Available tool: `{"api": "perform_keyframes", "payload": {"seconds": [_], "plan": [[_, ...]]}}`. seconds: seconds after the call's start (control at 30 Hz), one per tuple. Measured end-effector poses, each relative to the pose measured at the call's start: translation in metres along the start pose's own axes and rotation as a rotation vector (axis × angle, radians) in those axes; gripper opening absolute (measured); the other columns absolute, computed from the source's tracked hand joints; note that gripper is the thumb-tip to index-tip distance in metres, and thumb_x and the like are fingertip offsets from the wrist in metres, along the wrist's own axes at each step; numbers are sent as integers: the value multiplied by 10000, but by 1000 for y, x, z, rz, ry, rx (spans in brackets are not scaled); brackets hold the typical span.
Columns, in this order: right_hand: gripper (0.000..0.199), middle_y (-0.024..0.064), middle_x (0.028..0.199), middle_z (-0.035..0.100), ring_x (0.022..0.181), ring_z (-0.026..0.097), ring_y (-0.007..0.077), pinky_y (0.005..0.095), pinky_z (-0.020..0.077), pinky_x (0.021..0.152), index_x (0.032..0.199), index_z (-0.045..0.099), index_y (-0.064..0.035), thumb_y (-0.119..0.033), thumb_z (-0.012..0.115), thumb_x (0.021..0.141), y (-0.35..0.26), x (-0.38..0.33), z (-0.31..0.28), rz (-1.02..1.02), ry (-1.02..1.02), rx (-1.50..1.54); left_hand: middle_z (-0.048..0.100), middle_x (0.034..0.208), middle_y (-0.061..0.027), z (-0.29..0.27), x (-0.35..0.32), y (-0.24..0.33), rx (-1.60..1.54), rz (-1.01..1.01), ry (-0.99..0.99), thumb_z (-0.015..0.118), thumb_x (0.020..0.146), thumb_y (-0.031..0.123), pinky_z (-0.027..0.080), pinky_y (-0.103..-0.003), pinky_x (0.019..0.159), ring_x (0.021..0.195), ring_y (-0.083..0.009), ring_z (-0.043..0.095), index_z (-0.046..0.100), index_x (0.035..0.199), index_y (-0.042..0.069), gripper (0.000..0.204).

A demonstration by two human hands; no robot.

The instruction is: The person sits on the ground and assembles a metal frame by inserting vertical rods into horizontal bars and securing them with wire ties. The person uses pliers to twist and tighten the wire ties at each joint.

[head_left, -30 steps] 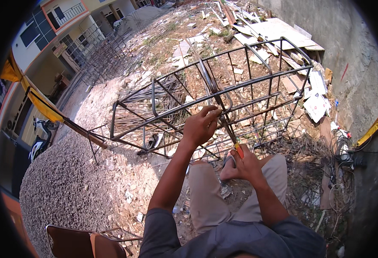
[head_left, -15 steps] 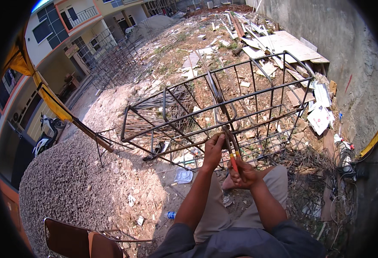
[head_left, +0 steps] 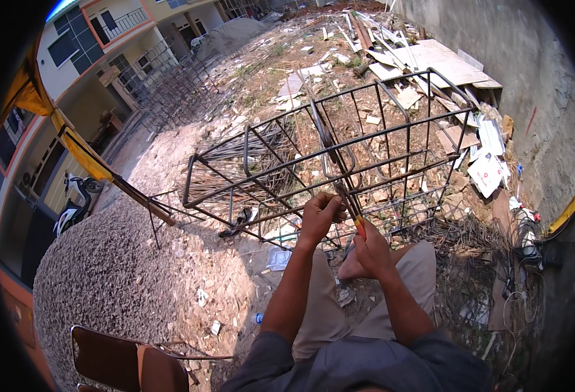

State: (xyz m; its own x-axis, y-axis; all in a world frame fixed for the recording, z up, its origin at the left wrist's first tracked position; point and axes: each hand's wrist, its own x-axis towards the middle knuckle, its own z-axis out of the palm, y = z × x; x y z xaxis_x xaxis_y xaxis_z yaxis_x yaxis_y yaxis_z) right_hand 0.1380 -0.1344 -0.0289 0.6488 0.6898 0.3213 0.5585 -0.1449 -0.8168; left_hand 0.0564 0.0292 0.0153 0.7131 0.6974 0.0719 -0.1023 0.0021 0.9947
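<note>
While sitting over gravel [head_left: 104, 274], gripping a bar of the steel cage [head_left: 268, 170] with closed left hand [head_left: 318, 219], pinching an orange-handled tool [head_left: 359, 226] in closed right hand [head_left: 370, 248]; boards [head_left: 444, 62] lying far right behind cage.

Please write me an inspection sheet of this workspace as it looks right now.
Surface: bare ground of gravel and rubble.
Job's things: rebar cage lying on its side before the seated person; a red-handled tool at its near bars.
Clutter: boards and panels behind the cage; a small bottle on the ground.
Grips: left hand closed at a near bar of the cage; right hand closed on the red-handled tool.
Cables: loose wire and cable tangled at right.
Surroundings: concrete wall at right, building at left, parked scooter, brown chair.
</note>
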Motion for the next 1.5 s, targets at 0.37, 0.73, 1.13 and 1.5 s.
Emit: {"api": "perform_keyframes", "payload": {"seconds": [0.37,0.73,1.13,1.5], "plan": [[336,122,859,701,729,712,210,338,590,678,1222,578,-17,-311,566,1060,20,20,-7,534,-778,1292,707,852,-56,6,-2,7,-54,-41,-19,704,982,266,543,-258,590,671,-113,667,663,990,21,249],[314,99,953,692,826,664,171,333,505,722,1202,582,-8,-276,575,1038,52,-23,-19,343,-492,302,732,757,-107,0,-26,-27,819,356,211,697,959,193,523,-328,599,644,-213,702,694,912,22,178],[546,176,1001,690,973,673,379,476,532,846,1162,680,-60,-491,770,840,52,-222,-145,224,-873,-461,705,926,-55,-46,-49,-51,-164,58,433,686,994,214,545,-246,562,705,-153,727,672,1070,20,209],[358,169,1035,673,952,666,371,438,529,810,1165,672,-15,-264,734,915,-20,-56,-48,-189,-432,-167,714,957,-39,-68,-52,-37,-322,124,456,692,993,187,596,-263,654,872,-179,756,670,1105,50,178]]}}
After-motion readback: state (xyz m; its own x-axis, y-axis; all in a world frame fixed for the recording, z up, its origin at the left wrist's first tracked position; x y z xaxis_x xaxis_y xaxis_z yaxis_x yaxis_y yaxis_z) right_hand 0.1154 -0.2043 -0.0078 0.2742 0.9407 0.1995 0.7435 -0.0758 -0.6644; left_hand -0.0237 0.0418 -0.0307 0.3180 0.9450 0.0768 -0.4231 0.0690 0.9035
